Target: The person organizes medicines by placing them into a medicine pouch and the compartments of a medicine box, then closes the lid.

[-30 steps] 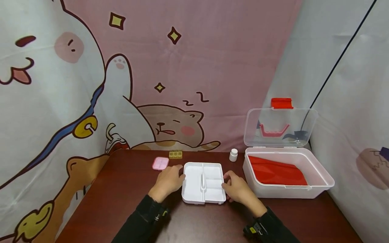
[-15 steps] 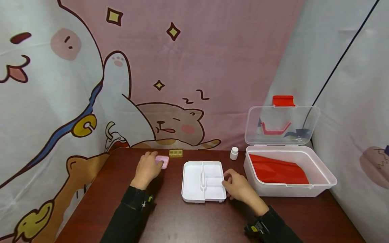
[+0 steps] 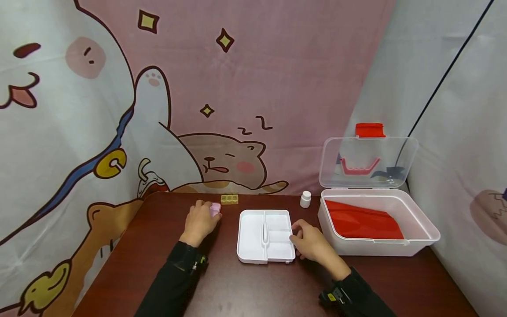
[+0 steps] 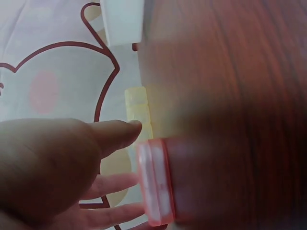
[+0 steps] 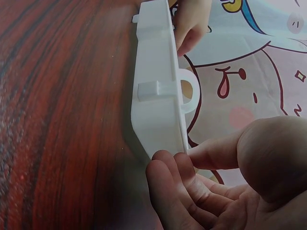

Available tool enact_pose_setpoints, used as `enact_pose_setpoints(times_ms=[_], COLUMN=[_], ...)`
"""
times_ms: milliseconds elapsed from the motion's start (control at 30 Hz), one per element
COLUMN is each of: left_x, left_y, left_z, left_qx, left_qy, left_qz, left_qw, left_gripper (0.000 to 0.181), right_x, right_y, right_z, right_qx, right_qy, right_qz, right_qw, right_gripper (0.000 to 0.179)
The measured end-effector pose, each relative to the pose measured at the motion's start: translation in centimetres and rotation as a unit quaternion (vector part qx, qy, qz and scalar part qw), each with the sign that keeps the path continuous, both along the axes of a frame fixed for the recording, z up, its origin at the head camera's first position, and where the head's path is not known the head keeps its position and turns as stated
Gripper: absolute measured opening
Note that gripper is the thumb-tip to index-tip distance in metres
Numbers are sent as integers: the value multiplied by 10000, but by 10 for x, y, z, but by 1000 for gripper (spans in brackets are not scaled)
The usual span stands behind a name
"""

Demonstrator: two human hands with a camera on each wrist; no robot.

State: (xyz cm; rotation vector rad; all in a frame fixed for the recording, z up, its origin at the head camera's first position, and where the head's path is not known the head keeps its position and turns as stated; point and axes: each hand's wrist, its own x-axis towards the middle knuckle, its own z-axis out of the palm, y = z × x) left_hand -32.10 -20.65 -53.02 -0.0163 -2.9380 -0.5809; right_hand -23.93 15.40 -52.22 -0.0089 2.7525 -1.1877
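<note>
A white divided tray [image 3: 250, 237] with a raised central handle lies on the table. My right hand [image 3: 313, 242] is at its right side; in the right wrist view, the thumb and curled fingers [image 5: 163, 182] pinch the tray's near corner [image 5: 158, 129]. To the left, my left hand [image 3: 199, 222] reaches over a small pink case [image 3: 215, 209], partly hiding it. In the left wrist view the fingers [image 4: 120, 211] are straight and touch the pink case [image 4: 156, 182], while the thumb stands apart from it. Just behind sits a small yellow compartment box [image 3: 229, 199].
A white bottle [image 3: 305, 199] stands at the table's back edge. At right is a large white storage box [image 3: 368, 247], its clear lid [image 3: 332, 167] raised, with a red sheet [image 3: 362, 222] inside. A printed cloth [image 3: 301, 88] hangs behind the table.
My left hand has left the tray's left side and moved to the pink case, then shifted slightly right over it. The right hand stays at the tray.
</note>
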Motion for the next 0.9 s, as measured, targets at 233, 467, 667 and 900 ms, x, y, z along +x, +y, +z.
enact_pose_setpoints(times_ms=[233,467,667,900], left_x=[-6,-4,-5,2], left_y=[1,2,-3,2], left_z=[-5,-1,1,15], left_qx=[-80,-337,-164,227], left_qy=[173,-20,-23,39], left_qz=[169,256,68,-256], left_qw=[9997,9991,9998,9994], left_gripper=[60,61,62,57], right_x=[-2,-2,-3,-2], right_y=[0,1,1,1], right_z=[-2,-3,-5,-3], right_qx=[37,38,0,-24], right_qy=[1,-24,-28,-65], right_qz=[2,-11,-46,-45], right_qw=[10000,10000,10000,10000], right_gripper=[27,26,28,29])
